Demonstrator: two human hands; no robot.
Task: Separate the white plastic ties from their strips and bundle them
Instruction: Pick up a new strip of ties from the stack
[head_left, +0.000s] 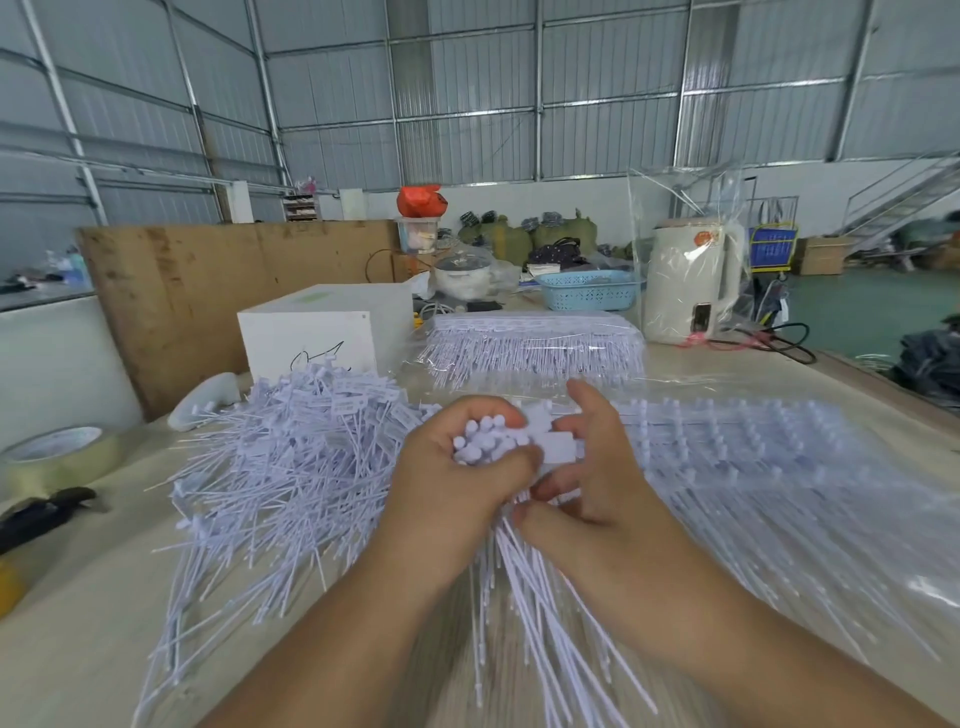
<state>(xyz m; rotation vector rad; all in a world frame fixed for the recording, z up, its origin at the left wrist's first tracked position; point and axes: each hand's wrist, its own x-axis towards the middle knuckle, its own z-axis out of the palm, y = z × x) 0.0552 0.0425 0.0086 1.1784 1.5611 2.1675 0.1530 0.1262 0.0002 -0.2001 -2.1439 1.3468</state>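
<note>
Metal-walled warehouse, pale wooden worktop. Left hand grip closed round bunch of thin white plastic ties, round heads up, tails fanning down toward wearer. Right hand grip part-curled, pinching flat white tags at bunch side. Ties look light, springy, slippery; hold near heads. Loose tie pile left of grip; unseparated strips right.

Loose ties crowd left side
</note>
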